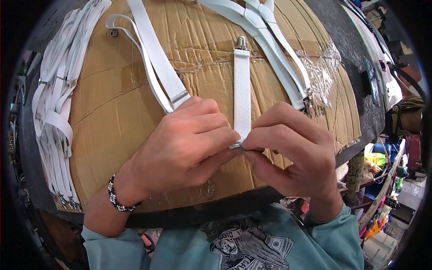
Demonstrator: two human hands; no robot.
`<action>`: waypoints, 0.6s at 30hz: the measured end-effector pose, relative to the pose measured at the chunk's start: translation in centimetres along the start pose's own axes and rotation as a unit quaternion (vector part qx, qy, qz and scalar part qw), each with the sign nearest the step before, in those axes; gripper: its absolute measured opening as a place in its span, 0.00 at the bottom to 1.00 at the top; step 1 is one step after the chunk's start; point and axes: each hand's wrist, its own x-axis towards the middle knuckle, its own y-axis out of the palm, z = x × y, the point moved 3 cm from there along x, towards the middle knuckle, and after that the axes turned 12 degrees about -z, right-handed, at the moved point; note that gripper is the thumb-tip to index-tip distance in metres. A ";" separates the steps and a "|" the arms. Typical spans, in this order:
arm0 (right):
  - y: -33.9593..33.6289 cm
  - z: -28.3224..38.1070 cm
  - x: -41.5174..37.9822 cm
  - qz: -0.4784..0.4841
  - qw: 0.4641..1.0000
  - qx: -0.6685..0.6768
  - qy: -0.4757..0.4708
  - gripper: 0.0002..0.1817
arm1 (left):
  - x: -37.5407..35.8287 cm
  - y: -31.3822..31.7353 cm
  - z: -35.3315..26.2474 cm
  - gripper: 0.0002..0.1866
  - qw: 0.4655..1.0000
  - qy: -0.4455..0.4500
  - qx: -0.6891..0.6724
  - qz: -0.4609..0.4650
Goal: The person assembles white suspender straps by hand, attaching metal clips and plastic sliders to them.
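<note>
White strap (242,94): pinching its near end in both closed grips, left hand (186,141) at nine o'clock, right hand (294,146) at three, equally near; stretching lengthwise toward twelve, metal clip (241,42) farthest.

L hand (189,141) and R hand (292,150) pinch near end of short white strap (242,94); metal clip (241,42) at its far end. Strap bundle (56,103) well L of L hand, on cardboard (112,148).
</note>
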 end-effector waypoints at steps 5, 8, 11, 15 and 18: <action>-1.3 0.0 -0.8 0.038 0.998 -0.044 0.025 0.13 | 0.0 0.3 0.1 0.15 1.000 0.010 -0.016 -0.005; -2.0 -0.4 -1.6 0.060 0.995 -0.055 0.063 0.12 | -0.1 0.2 -0.1 0.15 1.000 0.006 -0.017 0.001; -1.7 0.0 -1.5 0.022 0.997 -0.031 0.066 0.14 | -0.2 0.1 -0.1 0.15 1.000 -0.001 -0.013 0.004; -0.6 0.5 -0.6 -0.011 1.000 -0.005 0.020 0.15 | 0.0 0.2 -0.3 0.14 1.000 0.001 -0.002 0.002; -0.2 0.1 -0.7 -0.006 1.000 -0.010 0.008 0.15 | 0.0 0.2 -0.1 0.14 1.000 0.005 -0.004 -0.002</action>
